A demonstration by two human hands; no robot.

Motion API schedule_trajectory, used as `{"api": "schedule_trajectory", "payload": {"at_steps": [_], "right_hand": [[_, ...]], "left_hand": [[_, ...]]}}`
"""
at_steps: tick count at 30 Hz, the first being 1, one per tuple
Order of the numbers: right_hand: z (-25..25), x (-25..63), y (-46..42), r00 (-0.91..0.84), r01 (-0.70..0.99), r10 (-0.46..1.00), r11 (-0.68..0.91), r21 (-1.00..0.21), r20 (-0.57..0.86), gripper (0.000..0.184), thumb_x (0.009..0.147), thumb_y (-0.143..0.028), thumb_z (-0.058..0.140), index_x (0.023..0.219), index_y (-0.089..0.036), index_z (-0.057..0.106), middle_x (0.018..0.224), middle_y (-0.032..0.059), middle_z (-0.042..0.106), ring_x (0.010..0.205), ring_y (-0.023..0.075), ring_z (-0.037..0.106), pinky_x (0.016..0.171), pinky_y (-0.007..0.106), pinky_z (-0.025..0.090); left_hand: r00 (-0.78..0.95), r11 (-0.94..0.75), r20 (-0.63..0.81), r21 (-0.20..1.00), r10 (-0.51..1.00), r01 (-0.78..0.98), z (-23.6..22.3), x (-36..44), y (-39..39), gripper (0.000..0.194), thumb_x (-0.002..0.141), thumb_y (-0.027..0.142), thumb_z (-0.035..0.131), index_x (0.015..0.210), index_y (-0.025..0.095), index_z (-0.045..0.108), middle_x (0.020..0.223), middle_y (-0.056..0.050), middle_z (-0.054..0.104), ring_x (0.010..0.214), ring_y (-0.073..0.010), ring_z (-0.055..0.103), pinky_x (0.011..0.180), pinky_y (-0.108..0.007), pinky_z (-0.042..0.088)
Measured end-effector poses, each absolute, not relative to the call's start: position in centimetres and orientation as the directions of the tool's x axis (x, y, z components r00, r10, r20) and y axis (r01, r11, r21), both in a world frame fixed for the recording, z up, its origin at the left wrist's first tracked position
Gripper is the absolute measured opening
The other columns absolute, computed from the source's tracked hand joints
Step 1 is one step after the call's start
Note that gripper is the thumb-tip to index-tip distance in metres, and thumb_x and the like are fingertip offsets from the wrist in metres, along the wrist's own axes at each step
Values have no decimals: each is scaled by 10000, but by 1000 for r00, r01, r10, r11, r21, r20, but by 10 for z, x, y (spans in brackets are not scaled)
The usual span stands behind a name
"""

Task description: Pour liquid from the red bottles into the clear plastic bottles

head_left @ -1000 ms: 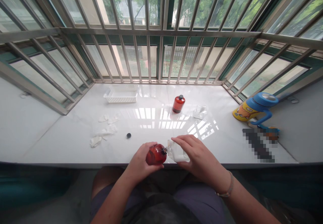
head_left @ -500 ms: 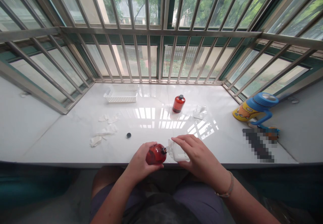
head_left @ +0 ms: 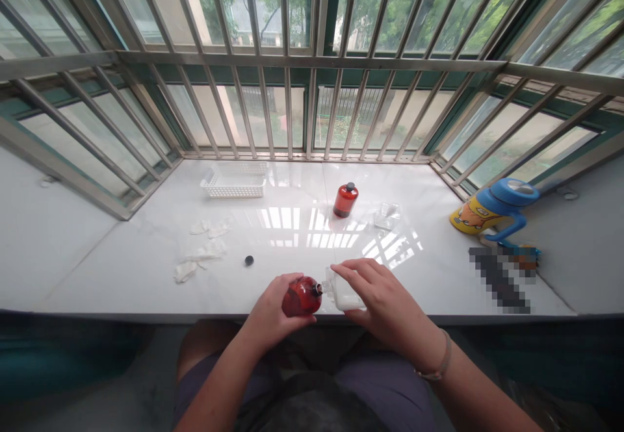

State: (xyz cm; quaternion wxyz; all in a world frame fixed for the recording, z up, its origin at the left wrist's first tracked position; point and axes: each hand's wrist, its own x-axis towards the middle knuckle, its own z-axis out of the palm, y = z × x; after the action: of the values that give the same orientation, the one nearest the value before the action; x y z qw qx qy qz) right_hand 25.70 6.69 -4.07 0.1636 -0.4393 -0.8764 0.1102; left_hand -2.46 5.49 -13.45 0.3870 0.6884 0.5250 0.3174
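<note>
Near the front edge of the white ledge, my left hand [head_left: 277, 307] is closed round an amber-red bottle [head_left: 303, 294], tipped so its uncapped neck points right. Facing it, my right hand [head_left: 377, 294] grips a clear bottle [head_left: 344, 290] that lies tilted with its neck toward the amber one. The two mouths meet or nearly meet; whether they touch I cannot tell. Whitish contents show inside the clear bottle. A small black cap [head_left: 249, 260] lies on the ledge, to the left of and beyond my left hand.
A second amber-red bottle [head_left: 346, 201], capped, stands farther back beside a clear plastic piece [head_left: 387, 216]. Crumpled white tissues [head_left: 207, 250] and a white perforated basket [head_left: 234, 191] are on the left. A blue-and-yellow flask [head_left: 492, 208] stands at right. Metal bars [head_left: 312, 62] enclose the ledge.
Almost nothing differs. Both hands keep their holds on the bottles, with at most a very slight shift of the clear bottle.
</note>
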Motion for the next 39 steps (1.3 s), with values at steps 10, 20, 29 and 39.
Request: {"api": "schedule_trajectory", "payload": {"at_steps": [10, 20, 29, 39], "right_hand": [[-38, 257, 67, -562, 741, 803, 595, -311, 197, 818, 770, -30, 692, 1528, -271, 503, 1412, 112, 641, 1262, 330, 607, 1081, 541, 546], [-37, 257, 67, -565, 744, 796, 605, -282, 218, 805, 771, -20, 672, 1522, -271, 521, 1398, 115, 655, 1247, 329, 621, 1056, 532, 557], [-34, 256, 67, -567, 748, 795, 607, -268, 215, 781, 783, -16, 666, 1511, -266, 528, 1396, 116, 651, 1243, 334, 615, 1052, 527, 552], [-36, 256, 67, -569, 750, 791, 611, -254, 225, 761, 815, -27, 676, 1519, -273, 524, 1406, 115, 646, 1253, 333, 609, 1058, 530, 547]], "left_hand": [[241, -151, 37, 867, 970, 474, -135, -25, 55, 804, 712, 408, 967, 1416, 315, 590, 1410, -88, 661, 1291, -332, 660, 1142, -534, 542], [243, -148, 33, 869, 969, 473, -136, -25, 56, 811, 723, 394, 959, 1433, 316, 575, 1414, -92, 657, 1303, -333, 652, 1152, -541, 530], [250, -152, 34, 869, 968, 471, -136, -24, 57, 807, 730, 384, 957, 1433, 321, 568, 1426, -85, 650, 1319, -328, 641, 1163, -528, 520], [243, -142, 26, 869, 970, 474, -135, -24, 57, 811, 720, 348, 965, 1428, 322, 569, 1418, -73, 653, 1311, -316, 645, 1161, -505, 520]]}}
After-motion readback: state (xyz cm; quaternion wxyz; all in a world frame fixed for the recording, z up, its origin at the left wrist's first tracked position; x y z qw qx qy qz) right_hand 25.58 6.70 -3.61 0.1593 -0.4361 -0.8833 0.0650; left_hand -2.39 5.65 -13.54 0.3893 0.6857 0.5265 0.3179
